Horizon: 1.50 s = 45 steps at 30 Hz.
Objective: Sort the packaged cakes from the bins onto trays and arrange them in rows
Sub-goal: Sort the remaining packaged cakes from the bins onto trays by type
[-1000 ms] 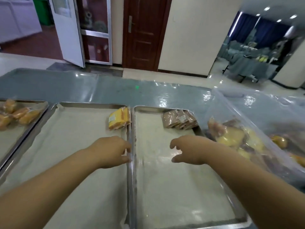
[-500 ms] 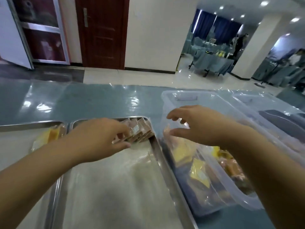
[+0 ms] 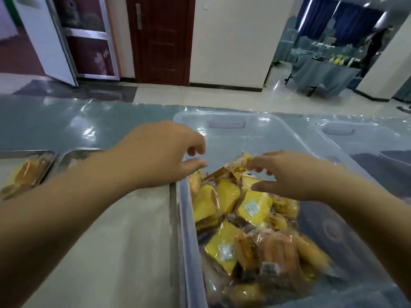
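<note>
A clear plastic bin (image 3: 224, 138) holds a heap of wrapped cakes (image 3: 251, 221), yellow squares and brown oblong ones. My right hand (image 3: 289, 174) hovers over the heap with bent fingers. Its fingertips touch the upturned end of a wrapped cake (image 3: 239, 161), and the thumb stays apart below. My left hand (image 3: 164, 152) is above the bin's left rim, loosely curled and holding nothing. Left of the bin lies a paper-lined metal tray (image 3: 172, 218). My left forearm hides its far end. A second tray (image 3: 13, 153) further left carries a yellow cake (image 3: 29, 174).
A second clear bin (image 3: 355, 138) stands to the right of the first. All of it rests on a glossy grey-blue table (image 3: 66, 125). Beyond the table are a tiled floor, a dark wooden door (image 3: 160, 41) and, far right, covered tables.
The view has swung right, from the trays to the bin. My left hand left the brown cakes on the tray and came to the bin's rim. My right hand dropped onto the heap.
</note>
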{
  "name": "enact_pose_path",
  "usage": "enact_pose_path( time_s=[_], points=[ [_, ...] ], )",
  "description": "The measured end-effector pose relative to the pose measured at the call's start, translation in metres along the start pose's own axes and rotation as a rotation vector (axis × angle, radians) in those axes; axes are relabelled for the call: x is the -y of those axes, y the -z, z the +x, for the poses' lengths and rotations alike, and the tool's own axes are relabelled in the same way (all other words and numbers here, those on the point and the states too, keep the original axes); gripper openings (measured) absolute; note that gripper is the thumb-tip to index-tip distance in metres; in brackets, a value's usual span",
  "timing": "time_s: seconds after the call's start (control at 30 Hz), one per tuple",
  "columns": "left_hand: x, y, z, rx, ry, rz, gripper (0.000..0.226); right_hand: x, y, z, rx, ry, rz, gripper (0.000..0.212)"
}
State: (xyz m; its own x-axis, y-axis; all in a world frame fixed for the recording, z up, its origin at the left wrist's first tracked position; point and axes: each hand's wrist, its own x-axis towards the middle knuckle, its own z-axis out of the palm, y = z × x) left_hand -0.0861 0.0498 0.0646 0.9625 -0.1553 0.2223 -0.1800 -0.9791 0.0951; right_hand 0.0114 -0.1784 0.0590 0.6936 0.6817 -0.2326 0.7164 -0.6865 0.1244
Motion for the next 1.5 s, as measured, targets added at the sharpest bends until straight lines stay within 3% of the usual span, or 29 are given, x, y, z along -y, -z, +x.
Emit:
enact_pose_path(
  time_s=[0.27,0.4,0.5,0.67,0.83,1.1,1.37,1.5],
  points=[
    [-0.046,-0.060,0.070,0.190,0.097,0.170,0.030,-0.054,-0.068,0.051,0.273,-0.064,-0.002,0.061],
    [-0.043,-0.084,0.079,0.289,0.158,0.226,0.029,-0.046,-0.100,0.074,0.317,-0.047,0.062,0.046],
    [-0.038,-0.097,0.078,0.394,0.195,0.264,0.029,-0.044,-0.123,0.082,0.284,-0.047,0.049,0.046],
    [-0.033,-0.103,0.079,0.430,0.220,0.255,0.024,-0.054,-0.121,0.093,0.277,-0.137,0.167,0.042],
    [-0.030,-0.105,0.080,0.454,0.208,0.218,0.021,-0.065,-0.118,0.103,0.178,-0.121,0.146,0.059],
    [-0.026,-0.111,0.082,0.471,0.188,0.204,0.012,-0.071,-0.120,0.112,0.298,-0.161,0.215,0.061],
    [-0.031,-0.114,0.080,0.554,0.101,0.307,0.011,-0.071,-0.114,0.107,0.290,-0.160,0.268,0.063],
    [-0.034,-0.113,0.080,0.650,0.021,0.367,0.017,-0.067,-0.088,0.098,0.200,-0.125,0.181,0.056]
  ],
)
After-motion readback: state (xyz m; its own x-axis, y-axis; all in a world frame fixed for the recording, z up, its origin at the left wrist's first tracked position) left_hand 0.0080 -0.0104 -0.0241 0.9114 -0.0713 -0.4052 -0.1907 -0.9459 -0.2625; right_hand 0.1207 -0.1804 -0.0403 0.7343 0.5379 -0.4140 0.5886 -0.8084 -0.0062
